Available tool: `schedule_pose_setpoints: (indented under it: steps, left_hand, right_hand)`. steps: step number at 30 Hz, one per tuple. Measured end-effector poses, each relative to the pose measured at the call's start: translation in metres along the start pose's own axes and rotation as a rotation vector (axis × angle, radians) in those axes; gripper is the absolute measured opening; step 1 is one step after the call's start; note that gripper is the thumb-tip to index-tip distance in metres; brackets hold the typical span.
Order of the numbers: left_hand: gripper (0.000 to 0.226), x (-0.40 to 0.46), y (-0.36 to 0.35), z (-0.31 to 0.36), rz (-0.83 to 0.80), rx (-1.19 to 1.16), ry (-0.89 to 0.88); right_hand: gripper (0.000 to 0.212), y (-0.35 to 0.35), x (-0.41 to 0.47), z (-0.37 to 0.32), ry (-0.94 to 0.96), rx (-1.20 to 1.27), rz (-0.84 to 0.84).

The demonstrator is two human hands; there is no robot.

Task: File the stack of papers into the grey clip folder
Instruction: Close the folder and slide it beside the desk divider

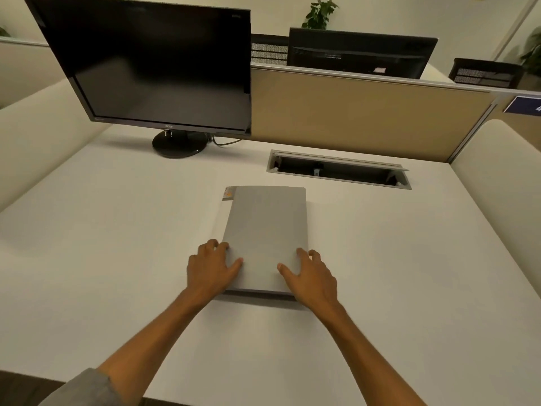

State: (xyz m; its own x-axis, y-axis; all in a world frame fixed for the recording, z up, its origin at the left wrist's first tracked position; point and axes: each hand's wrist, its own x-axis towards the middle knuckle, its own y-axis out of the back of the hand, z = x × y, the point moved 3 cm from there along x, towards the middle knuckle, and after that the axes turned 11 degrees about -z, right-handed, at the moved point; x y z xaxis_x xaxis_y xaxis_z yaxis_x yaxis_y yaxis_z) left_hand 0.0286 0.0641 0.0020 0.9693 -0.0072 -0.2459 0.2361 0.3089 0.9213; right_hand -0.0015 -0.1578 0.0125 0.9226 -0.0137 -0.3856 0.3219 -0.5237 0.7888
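Note:
The grey clip folder (265,230) lies closed on the white desk (117,244), its long side running away from me. An orange label shows at its far left corner. A thin white strip along the folder's left edge looks like paper under the cover. My left hand (209,269) grips the near left corner, thumb on the cover and fingers curled at the edge. My right hand (311,279) grips the near right corner the same way. The near edge of the folder seems slightly raised, with a shadow beneath it.
A black monitor (152,65) on a round stand sits at the back left. An open cable tray (338,168) is set in the desk behind the folder. A tan divider (366,112) closes the back, with another monitor beyond it.

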Motion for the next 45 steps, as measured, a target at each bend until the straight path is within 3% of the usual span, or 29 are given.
schedule_pose_setpoints:
  steps: [6, 10, 13, 18, 25, 28, 30, 32, 38, 40, 42, 45]
  left_hand:
    - [0.083, 0.001, -0.008, -0.037, -0.043, -0.021, 0.251]
    - [0.082, 0.001, -0.014, -0.042, -0.027, -0.115, 0.253]
    - [0.079, 0.005, -0.015, -0.045, -0.024, -0.354, 0.261]
    - [0.082, 0.013, -0.012, -0.051, -0.159, -0.978, 0.284]
    - [0.077, 0.014, -0.007, -0.051, -0.175, -1.265, 0.201]
    - [0.075, 0.013, -0.001, -0.053, -0.175, -1.321, 0.174]
    - [0.074, 0.013, 0.004, -0.056, -0.174, -1.344, 0.160]
    - [0.074, 0.014, 0.011, -0.063, -0.163, -1.354, 0.154]
    - [0.076, 0.013, 0.034, -0.098, -0.028, -1.338, 0.171]
    - [0.064, 0.012, 0.047, -0.114, 0.068, -1.274, 0.201]
    - [0.054, 0.011, 0.060, -0.131, 0.170, -1.186, 0.211]
    - [0.060, 0.010, 0.078, -0.159, 0.308, -0.926, 0.187]
  right_hand:
    - [0.076, -0.030, 0.004, 0.012, 0.049, -0.131, -0.052]
    - [0.076, -0.036, 0.006, 0.014, 0.056, -0.160, -0.035]
    - [0.076, -0.037, 0.007, 0.013, 0.057, -0.165, -0.022]
    - [0.075, -0.035, 0.009, 0.015, 0.069, -0.152, -0.011]
    - [0.075, -0.014, 0.025, 0.021, 0.013, 0.073, 0.073]
    - [0.068, -0.006, 0.036, 0.021, -0.003, 0.434, 0.032]
    - [0.056, -0.004, 0.042, 0.014, 0.026, 0.822, -0.088]
    - [0.045, -0.001, 0.045, 0.005, 0.038, 1.045, -0.198]
    - [0.036, 0.000, 0.055, -0.037, 0.196, 1.119, -0.277]
    - [0.035, -0.003, 0.060, -0.055, 0.234, 1.109, -0.300]
    - [0.037, -0.009, 0.066, -0.073, 0.256, 1.092, -0.320]
    - [0.048, -0.018, 0.075, -0.105, 0.276, 1.070, -0.340]
